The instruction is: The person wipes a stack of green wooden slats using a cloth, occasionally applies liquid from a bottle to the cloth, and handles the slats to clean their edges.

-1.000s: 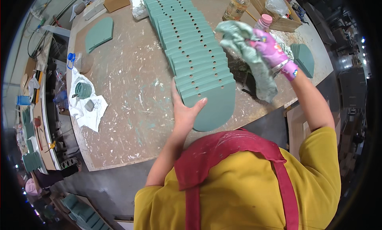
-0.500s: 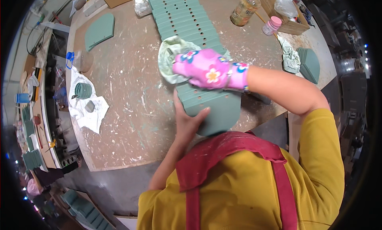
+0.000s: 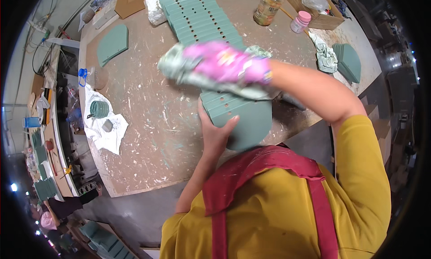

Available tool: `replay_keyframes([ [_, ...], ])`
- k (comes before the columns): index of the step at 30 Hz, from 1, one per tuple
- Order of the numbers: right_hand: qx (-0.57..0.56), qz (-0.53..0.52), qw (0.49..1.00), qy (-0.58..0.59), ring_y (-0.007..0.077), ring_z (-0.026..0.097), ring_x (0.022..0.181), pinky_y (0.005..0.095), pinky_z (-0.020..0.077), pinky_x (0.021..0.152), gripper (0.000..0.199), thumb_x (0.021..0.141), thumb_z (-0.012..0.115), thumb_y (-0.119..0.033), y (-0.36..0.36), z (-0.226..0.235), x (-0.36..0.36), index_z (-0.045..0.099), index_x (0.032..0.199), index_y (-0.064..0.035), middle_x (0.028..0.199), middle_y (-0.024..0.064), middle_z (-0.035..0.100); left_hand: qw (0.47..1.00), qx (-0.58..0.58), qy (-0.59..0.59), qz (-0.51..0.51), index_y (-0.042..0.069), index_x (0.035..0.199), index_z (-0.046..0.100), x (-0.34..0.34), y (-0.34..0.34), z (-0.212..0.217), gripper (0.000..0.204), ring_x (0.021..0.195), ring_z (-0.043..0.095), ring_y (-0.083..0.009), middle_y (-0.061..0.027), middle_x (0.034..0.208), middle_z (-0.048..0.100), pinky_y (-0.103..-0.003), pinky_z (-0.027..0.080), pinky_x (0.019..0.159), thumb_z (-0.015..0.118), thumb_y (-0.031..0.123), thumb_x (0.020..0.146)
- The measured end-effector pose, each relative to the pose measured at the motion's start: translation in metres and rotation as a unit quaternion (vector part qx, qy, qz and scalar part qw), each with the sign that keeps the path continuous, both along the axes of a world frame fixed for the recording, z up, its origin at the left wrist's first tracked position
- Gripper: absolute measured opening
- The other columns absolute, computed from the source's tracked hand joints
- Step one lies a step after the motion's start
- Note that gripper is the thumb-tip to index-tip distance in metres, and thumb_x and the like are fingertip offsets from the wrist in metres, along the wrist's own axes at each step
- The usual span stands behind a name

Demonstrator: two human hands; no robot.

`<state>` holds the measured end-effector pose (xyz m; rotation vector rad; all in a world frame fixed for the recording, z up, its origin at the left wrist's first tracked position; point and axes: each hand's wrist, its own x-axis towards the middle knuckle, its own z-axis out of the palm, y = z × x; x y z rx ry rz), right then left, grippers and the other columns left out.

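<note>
A long overlapping row of green fan-shaped tiles [image 3: 202,21] with small holes runs down the middle of the wooden table [image 3: 143,124]. My bare left hand [image 3: 214,132] grips the near end of the row, thumb on the nearest tile [image 3: 244,124]. My right hand [image 3: 226,61], in a pink flowered glove, is closed on a pale green rag [image 3: 173,65] and crosses over the row, the rag reaching past its left side.
A single green tile [image 3: 112,43] lies far left. A bottle [image 3: 268,8], a pink-capped jar [image 3: 300,22], a crumpled rag [image 3: 327,57] and a tile stack [image 3: 349,61] sit at the right. A white cloth [image 3: 104,129] holds a green roll. Another person [image 3: 58,212] stands lower left.
My right hand has swept the rag from the right side of the table across the tile row to its left. My left hand has stayed on the near end.
</note>
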<state>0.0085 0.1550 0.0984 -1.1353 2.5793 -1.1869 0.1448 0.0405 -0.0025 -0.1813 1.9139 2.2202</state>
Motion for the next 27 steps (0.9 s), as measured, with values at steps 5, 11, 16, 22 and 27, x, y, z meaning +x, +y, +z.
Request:
replay_keyframes([
  [5, -0.324, -0.150, 0.883, -0.304, 0.0179, 0.062, 0.100, 0.0318, 0.0505, 0.087, 0.039, 0.091, 0.053, -0.019, 0.150, 0.025, -0.003, 0.049, 0.126, -0.0007, 0.115, 0.0117, 0.061, 1.000, 0.023, 0.013, -0.010, 0.003, 0.145, 0.002, 0.004, 0.002, -0.001, 0.102, 0.119, 0.043, -0.0257, -0.0179, 0.134, 0.037, -0.037, 0.039, 0.098, 0.072, 0.009, 0.072],
  [11, -0.367, -0.358, 0.812, -0.278, 0.0162, 0.059, 0.105, 0.0288, 0.0456, 0.094, 0.040, 0.091, 0.052, -0.014, 0.191, -0.006, 0.043, 0.047, 0.128, 0.0011, 0.118, 0.0085, 0.059, 1.000, -0.006, 0.023, -0.005, 0.005, 0.147, -0.001, -0.044, -0.039, 0.003, 0.098, 0.137, 0.020, -0.0304, -0.0186, 0.149, 0.019, -0.040, 0.028, 0.108, 0.067, 0.018, 0.078],
  [16, -0.244, -0.271, 0.914, -0.180, 0.0133, 0.059, 0.097, 0.0294, 0.0495, 0.082, 0.033, 0.090, 0.057, -0.013, 0.126, -0.011, 0.021, 0.053, 0.120, 0.0010, 0.107, 0.0044, 0.063, 0.992, 0.091, -0.043, -0.076, 0.006, 0.148, 0.003, -0.090, -0.024, 0.023, 0.093, 0.137, 0.022, -0.0298, -0.0187, 0.148, 0.021, -0.040, 0.027, 0.109, 0.065, 0.016, 0.079],
  [22, 0.163, -0.010, 0.981, 0.102, 0.0316, 0.059, 0.088, 0.0415, 0.0498, 0.071, 0.031, 0.085, 0.054, -0.023, 0.123, -0.023, 0.020, 0.052, 0.112, -0.0082, 0.105, 0.0143, 0.055, 0.993, 0.109, -0.012, -0.036, 0.004, 0.147, 0.006, -0.089, -0.021, 0.013, 0.091, 0.128, 0.038, -0.0288, -0.0185, 0.142, 0.032, -0.039, 0.031, 0.107, 0.065, 0.011, 0.078],
  [27, 0.244, -0.067, 0.957, 0.140, 0.0322, 0.061, 0.073, 0.0415, 0.0490, 0.062, 0.022, 0.077, 0.059, -0.011, 0.150, 0.023, -0.023, 0.054, 0.099, -0.0056, 0.086, 0.0141, 0.059, 0.993, 0.103, 0.049, -0.042, 0.002, 0.147, 0.008, -0.090, -0.021, 0.016, 0.086, 0.125, 0.040, -0.0259, -0.0168, 0.138, 0.035, -0.037, 0.035, 0.103, 0.063, 0.010, 0.081],
])
